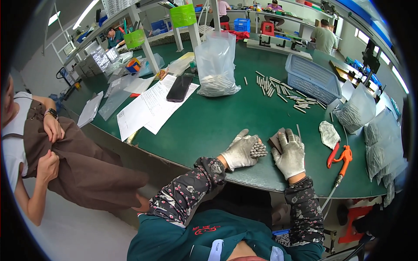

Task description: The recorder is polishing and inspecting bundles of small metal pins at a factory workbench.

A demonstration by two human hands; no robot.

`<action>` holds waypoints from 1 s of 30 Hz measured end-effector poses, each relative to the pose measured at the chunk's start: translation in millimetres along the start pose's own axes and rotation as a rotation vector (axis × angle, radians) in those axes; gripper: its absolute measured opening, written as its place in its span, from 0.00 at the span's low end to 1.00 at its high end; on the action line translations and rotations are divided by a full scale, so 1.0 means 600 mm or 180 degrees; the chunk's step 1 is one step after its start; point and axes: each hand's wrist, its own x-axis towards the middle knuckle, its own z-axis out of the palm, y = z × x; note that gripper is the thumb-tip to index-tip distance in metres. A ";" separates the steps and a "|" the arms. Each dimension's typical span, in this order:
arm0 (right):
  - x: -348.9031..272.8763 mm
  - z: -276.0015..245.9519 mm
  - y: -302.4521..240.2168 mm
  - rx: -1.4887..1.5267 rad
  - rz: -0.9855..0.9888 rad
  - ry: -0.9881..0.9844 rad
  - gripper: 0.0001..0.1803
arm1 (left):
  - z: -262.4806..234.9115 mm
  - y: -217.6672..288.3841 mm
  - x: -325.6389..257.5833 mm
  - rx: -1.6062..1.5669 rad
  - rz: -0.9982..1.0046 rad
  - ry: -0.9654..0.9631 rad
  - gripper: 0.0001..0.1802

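My left hand (241, 150), in a whitish work glove, is wrapped round a bundle of short metal rods (258, 150) near the table's front edge. The rods' round ends point right, toward my other hand. My right hand (290, 153), gloved too, grips a small grey-brown block (275, 142), with a gap between it and the bundle. Part of that block is hidden under the fingers. Loose metal rods (278, 88) lie scattered farther back on the green table (209, 126), in front of a blue plastic basket (312, 77).
A clear bag of rods (216, 65) stands at the back, beside a black phone (179, 89) on paper sheets (141, 111). On the right are an orange air gun (344, 159), a white glove (329, 135) and more bagged rods (383, 143). A person (65, 143) stands close at left.
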 end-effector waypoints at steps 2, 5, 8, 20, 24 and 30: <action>-0.001 -0.001 0.000 0.0027 -0.0030 -0.0014 0.26 | 0.004 -0.004 -0.003 -0.0036 0.0039 0.0006 0.24; -0.001 0.004 -0.003 0.0136 -0.0075 0.0014 0.26 | 0.004 -0.010 -0.006 0.0033 0.0077 0.0092 0.25; -0.001 0.001 -0.002 0.0196 -0.0056 -0.0031 0.27 | -0.002 -0.006 -0.003 0.0062 -0.0034 -0.0004 0.27; 0.003 -0.012 -0.012 0.0306 -0.0030 -0.0074 0.31 | -0.006 0.001 0.000 -0.0023 -0.0056 -0.0049 0.25; 0.003 -0.008 -0.013 0.0284 0.0007 -0.0068 0.31 | -0.004 -0.003 -0.001 0.0085 -0.0042 -0.0016 0.25; 0.000 -0.005 -0.013 0.0180 0.0028 -0.0086 0.33 | -0.002 -0.003 -0.001 0.0061 0.0016 -0.0027 0.27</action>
